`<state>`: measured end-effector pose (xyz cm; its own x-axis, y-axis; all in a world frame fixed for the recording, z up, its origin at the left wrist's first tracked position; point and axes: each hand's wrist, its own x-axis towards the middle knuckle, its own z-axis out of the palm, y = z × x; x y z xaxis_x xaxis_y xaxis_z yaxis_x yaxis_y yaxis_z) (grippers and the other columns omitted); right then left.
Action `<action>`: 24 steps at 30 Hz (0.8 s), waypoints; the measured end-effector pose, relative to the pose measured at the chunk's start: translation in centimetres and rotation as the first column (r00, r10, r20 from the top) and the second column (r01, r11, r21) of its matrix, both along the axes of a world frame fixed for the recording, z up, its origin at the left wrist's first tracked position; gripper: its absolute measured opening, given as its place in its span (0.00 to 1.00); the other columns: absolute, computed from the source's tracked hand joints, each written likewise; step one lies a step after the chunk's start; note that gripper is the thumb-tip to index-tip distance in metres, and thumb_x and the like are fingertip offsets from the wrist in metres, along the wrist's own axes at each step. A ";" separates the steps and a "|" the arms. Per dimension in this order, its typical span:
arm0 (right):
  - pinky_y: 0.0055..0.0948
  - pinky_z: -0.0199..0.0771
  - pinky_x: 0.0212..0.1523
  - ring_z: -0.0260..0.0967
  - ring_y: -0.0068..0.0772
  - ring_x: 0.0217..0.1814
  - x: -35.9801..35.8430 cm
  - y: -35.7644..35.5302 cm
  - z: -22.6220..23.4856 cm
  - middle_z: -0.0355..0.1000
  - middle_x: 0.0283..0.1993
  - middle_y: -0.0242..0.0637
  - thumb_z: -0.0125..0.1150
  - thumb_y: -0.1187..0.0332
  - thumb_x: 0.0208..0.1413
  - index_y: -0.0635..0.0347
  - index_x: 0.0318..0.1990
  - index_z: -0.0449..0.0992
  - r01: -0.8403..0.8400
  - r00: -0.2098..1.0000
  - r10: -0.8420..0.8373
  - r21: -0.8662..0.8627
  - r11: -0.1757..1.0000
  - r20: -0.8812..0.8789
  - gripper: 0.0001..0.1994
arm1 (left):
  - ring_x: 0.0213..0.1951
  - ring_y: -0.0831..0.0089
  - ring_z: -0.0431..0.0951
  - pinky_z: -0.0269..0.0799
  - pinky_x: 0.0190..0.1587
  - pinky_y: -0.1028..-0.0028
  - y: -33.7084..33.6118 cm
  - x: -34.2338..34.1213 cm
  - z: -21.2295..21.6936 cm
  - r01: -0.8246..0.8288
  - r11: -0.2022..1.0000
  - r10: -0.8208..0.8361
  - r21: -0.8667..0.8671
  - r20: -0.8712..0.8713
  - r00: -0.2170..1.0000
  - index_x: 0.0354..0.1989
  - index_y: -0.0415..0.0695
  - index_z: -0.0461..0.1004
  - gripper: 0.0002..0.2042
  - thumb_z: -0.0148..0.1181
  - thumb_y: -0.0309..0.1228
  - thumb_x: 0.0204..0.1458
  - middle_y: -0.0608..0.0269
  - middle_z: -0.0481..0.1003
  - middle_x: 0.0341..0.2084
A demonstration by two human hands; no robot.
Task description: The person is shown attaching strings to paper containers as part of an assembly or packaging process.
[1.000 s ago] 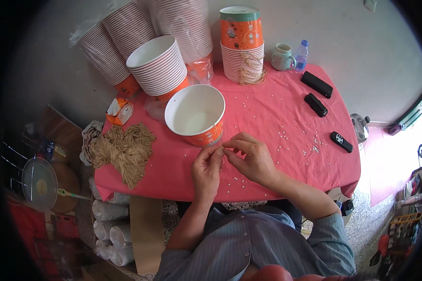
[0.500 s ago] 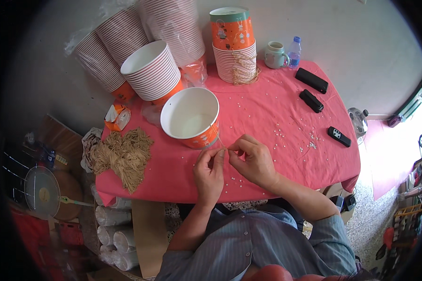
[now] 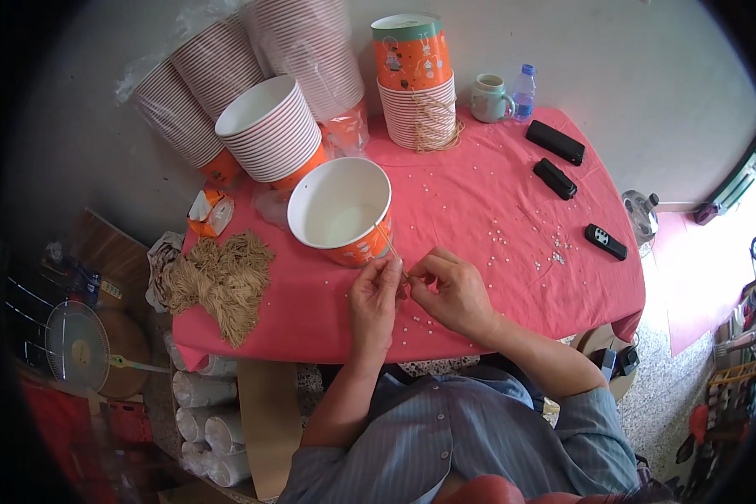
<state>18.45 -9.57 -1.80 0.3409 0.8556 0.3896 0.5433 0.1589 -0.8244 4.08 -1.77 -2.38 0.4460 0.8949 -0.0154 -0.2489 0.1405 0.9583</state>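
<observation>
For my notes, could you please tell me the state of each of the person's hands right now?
Left hand: closed, pinching the thin tan string.
Right hand: closed in a pinch, apparently on the same string.

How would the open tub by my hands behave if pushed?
The tub is probably light, since its inside looks bare. It may tip if pushed high, as it tapers downward. The cord might tug it, running toward the left hand.
</observation>
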 end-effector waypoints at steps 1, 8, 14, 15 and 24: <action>0.35 0.81 0.37 0.83 0.38 0.38 -0.1 0.0 0.1 0.79 0.38 0.43 0.70 0.76 0.59 0.65 0.39 0.84 0.000 1.000 0.000 0.006 1.000 0.005 0.03 | 0.31 0.88 0.72 0.63 0.29 0.83 0.1 -0.1 -0.2 0.015 1.000 -0.015 0.017 -0.011 1.000 0.47 0.40 0.81 0.10 0.61 0.35 0.75 0.73 0.79 0.33; 0.36 0.81 0.38 0.83 0.40 0.38 0.2 0.0 -0.2 0.79 0.38 0.44 0.69 0.76 0.59 0.65 0.40 0.82 0.003 0.999 -0.004 0.043 0.999 0.034 0.04 | 0.28 0.88 0.75 0.63 0.27 0.83 0.6 0.2 -0.4 0.008 0.993 -0.005 -0.121 0.029 1.000 0.44 0.42 0.83 0.08 0.64 0.34 0.72 0.73 0.80 0.30; 0.35 0.81 0.37 0.82 0.40 0.37 0.2 -0.3 0.4 0.79 0.38 0.44 0.68 0.75 0.59 0.65 0.40 0.81 0.010 1.000 -0.010 0.021 1.000 0.009 0.05 | 0.27 0.85 0.77 0.65 0.26 0.82 0.6 0.1 -0.2 0.013 0.988 -0.003 -0.154 0.063 0.998 0.45 0.43 0.82 0.08 0.63 0.35 0.72 0.72 0.81 0.30; 0.35 0.81 0.37 0.82 0.40 0.37 0.1 -0.4 0.5 0.79 0.38 0.44 0.68 0.75 0.59 0.65 0.40 0.81 0.009 1.000 -0.009 0.020 1.000 0.009 0.05 | 0.27 0.85 0.77 0.65 0.26 0.82 0.5 0.2 -0.1 0.012 0.988 -0.002 -0.155 0.062 0.998 0.45 0.43 0.82 0.08 0.63 0.35 0.72 0.72 0.81 0.30; 0.34 0.80 0.37 0.81 0.38 0.37 0.1 -1.0 0.6 0.79 0.38 0.42 0.67 0.75 0.58 0.64 0.40 0.81 0.014 0.999 -0.016 -0.032 0.999 -0.045 0.05 | 0.32 0.83 0.80 0.71 0.32 0.80 0.5 0.5 -0.2 -0.004 0.995 0.013 -0.097 0.093 0.996 0.46 0.42 0.82 0.10 0.63 0.36 0.73 0.68 0.82 0.34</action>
<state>18.52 -10.54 -1.18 0.3706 0.8618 0.3463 0.5072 0.1246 -0.8528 4.63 -1.25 -2.60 0.4419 0.8950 -0.0603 -0.3382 0.2285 0.9129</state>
